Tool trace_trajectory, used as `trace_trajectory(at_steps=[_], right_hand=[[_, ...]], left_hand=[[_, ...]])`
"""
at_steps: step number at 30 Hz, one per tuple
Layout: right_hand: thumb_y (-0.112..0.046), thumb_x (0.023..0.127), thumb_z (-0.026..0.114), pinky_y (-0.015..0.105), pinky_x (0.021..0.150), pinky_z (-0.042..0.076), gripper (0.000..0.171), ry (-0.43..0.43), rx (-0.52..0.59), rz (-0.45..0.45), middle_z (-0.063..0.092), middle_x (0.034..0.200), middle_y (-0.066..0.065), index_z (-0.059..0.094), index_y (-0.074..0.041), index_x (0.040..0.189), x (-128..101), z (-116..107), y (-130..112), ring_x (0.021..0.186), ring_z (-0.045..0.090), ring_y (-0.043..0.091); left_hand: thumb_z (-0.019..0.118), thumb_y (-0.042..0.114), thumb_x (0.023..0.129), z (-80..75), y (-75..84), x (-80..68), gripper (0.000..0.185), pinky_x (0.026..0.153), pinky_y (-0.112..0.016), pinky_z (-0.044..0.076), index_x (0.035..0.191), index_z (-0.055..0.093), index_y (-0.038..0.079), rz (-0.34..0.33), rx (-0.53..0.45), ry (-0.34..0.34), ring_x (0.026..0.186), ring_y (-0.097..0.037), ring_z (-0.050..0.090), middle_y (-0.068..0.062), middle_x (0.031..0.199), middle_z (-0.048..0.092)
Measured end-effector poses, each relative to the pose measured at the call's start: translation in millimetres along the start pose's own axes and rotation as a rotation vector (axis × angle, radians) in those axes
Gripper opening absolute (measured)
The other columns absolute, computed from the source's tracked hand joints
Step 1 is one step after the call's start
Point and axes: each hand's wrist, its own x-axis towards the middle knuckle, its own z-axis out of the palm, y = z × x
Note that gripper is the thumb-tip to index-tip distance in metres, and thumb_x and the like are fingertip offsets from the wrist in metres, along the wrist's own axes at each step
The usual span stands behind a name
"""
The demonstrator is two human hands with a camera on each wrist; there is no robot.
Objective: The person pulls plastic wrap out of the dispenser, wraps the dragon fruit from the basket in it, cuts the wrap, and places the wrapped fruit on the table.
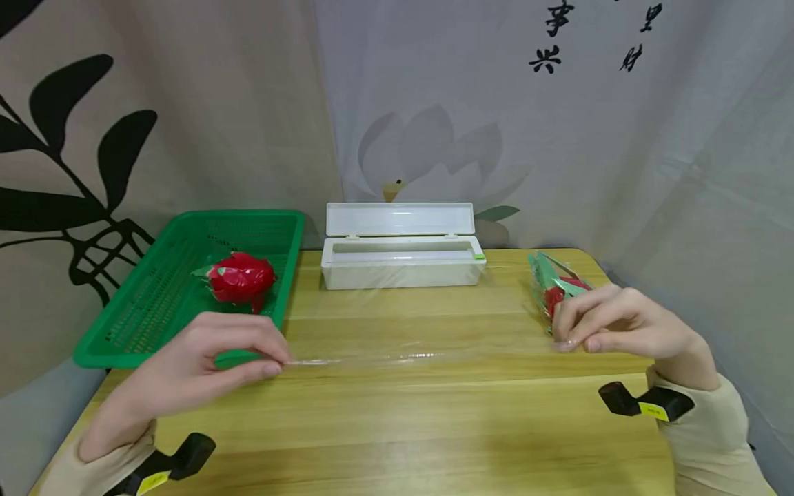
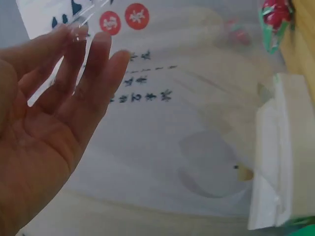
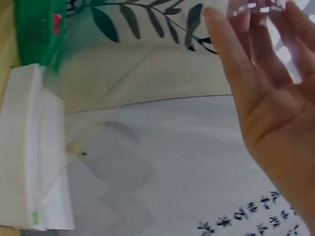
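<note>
A sheet of clear plastic film [image 1: 422,356] was stretched between the two hands above the tabletop [image 1: 434,427], its front edge showing as a thin, shiny line from one set of fingers to the other. The left hand [image 1: 180,365] pinched one end of that edge, the thumb below and the curled fingers above, with the film emerging right at the fingertips. The right hand [image 1: 633,324] pinched the opposite end between thumb and fingers, where a small crumple of film caught the light. From the fingers, the film ran back toward a white box [image 1: 403,275], well apart from both hands; both wrist views showed the transparent sheet sloping from fingertips to box. The box stood with its lid [image 1: 400,219] raised at the back.

Beyond the left hand, a green basket [image 1: 155,303] held a glossy red fruit [image 1: 242,279] with green tips. Just behind the right hand's fingers, and partly hidden by them, lay a red-and-green bundle [image 1: 554,300] in clear wrapping; whether the fingers touched it could not be told.
</note>
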Motion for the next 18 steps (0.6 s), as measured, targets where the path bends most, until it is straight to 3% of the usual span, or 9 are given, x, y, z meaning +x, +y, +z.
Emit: trace_trajectory(at_steps=[5,9,16,18], right_hand=[[0.005,0.095,0.045,0.026,0.064,0.044,0.032,-0.059,0.092,0.033,0.056,0.092,0.017,0.056,0.009,0.125,-18,14,13,0.077,0.051,0.021],[0.004,0.096,0.044,0.028,0.064,0.049,0.035,-0.076,0.159,0.074,0.059,0.095,0.019,0.055,0.006,0.129,-31,25,22,0.078,0.055,0.023],[0.004,0.096,0.044,0.033,0.064,0.052,0.036,-0.096,0.265,0.167,0.057,0.092,0.023,0.055,0.002,0.13,-54,45,40,0.076,0.054,0.025],[0.005,0.096,0.044,0.035,0.063,0.052,0.036,-0.093,0.292,0.197,0.057,0.092,0.024,0.055,0.002,0.131,-64,51,47,0.075,0.052,0.025]], left_hand=[[0.062,-0.02,0.077,14.7,-8.5,-17.3,0.042,0.067,-0.022,0.053,0.104,0.065,0.011,-0.094,-0.184,-0.074,0.081,-0.008,0.061,-0.001,0.094,0.067],[0.058,-0.022,0.079,25.1,-21.1,-27.7,0.042,0.067,-0.027,0.056,0.107,0.065,0.007,-0.088,-0.344,-0.112,0.083,-0.013,0.063,-0.007,0.096,0.068],[0.057,-0.011,0.087,40.6,-31.1,-44.3,0.023,0.072,-0.029,0.059,0.1,0.067,0.005,-0.332,-0.504,-0.197,0.084,-0.013,0.068,-0.015,0.092,0.069],[0.056,-0.009,0.089,46.6,-35.7,-50.6,0.021,0.075,-0.031,0.059,0.101,0.067,0.003,-0.358,-0.54,-0.199,0.087,-0.013,0.068,-0.018,0.092,0.068]])
